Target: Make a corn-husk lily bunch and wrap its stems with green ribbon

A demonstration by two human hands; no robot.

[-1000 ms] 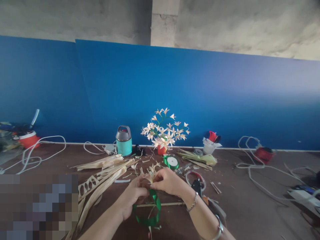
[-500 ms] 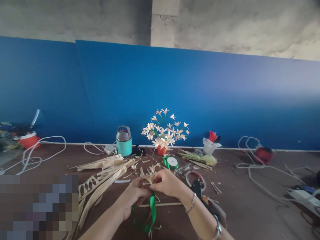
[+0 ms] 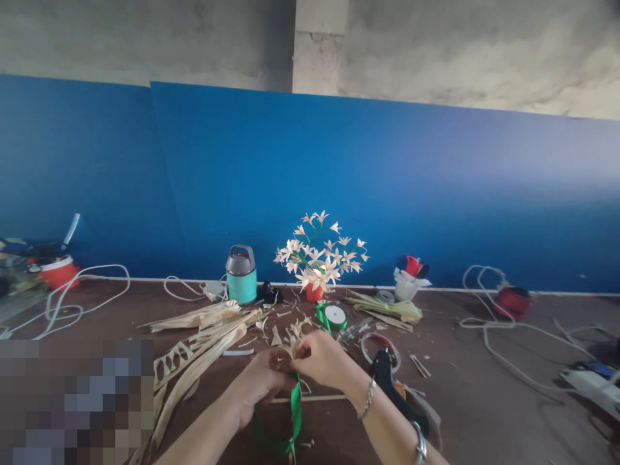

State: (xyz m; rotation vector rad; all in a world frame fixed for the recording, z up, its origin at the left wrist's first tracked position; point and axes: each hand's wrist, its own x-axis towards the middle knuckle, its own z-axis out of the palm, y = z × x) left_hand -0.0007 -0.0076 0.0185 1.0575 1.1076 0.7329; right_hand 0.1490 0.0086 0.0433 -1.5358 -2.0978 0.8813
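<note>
Your left hand (image 3: 264, 378) and right hand (image 3: 322, 360) meet low over the table (image 3: 484, 413), fingertips nearly together. The left has its fingers curled in, closed on the lower part of a pale flower piece (image 3: 289, 349); the right pinches thumb and fingers at the same piece, though your knuckles hide much of the grip. Green ribbon (image 3: 296, 410) hangs in a loop beneath your fingers; you cannot tell which fingertips touch it. Beyond your hands stand the ribbon spool (image 3: 335, 316) and a red pot (image 3: 314, 292) of pale flowers (image 3: 320, 274). A black glue gun (image 3: 390, 384) lies beside your right forearm, dried husks (image 3: 203, 352) beyond your left.
</note>
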